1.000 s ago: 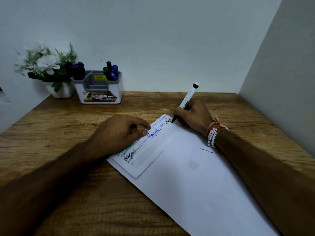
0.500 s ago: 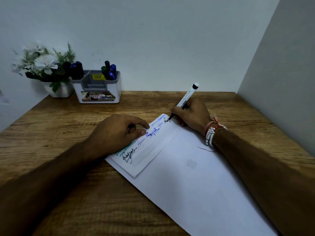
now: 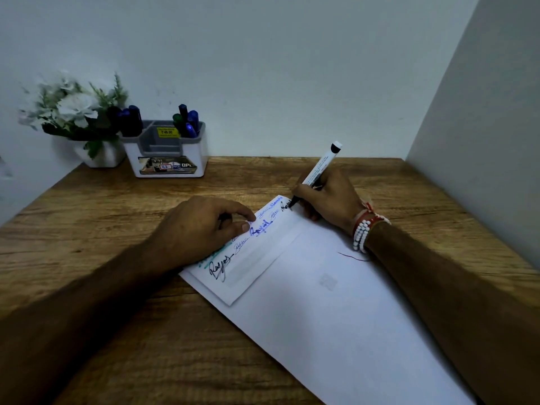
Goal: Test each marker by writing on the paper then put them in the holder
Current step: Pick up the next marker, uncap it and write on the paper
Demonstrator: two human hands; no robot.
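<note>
A white sheet of paper (image 3: 327, 311) lies slanted on the wooden desk, its top strip folded over and covered with black, blue and green scribbles. My right hand (image 3: 330, 197) grips a white marker (image 3: 320, 168) with a black end, tip touching the paper's far corner beside fresh black writing. My left hand (image 3: 201, 226) rests curled on the paper's left edge and pins it down, fingers closed with something possibly hidden beneath them. The white and grey holder (image 3: 168, 153) stands at the back left, with several blue, green and dark markers upright in its compartments.
A white pot of pale artificial flowers (image 3: 79, 121) stands left of the holder against the back wall. A grey wall (image 3: 482, 141) borders the desk (image 3: 102, 217) on the right. My right wrist wears red thread and white bead bracelets (image 3: 363, 229).
The marker tip has traced a little more black writing at the paper's far corner. My left hand has stayed put on the paper.
</note>
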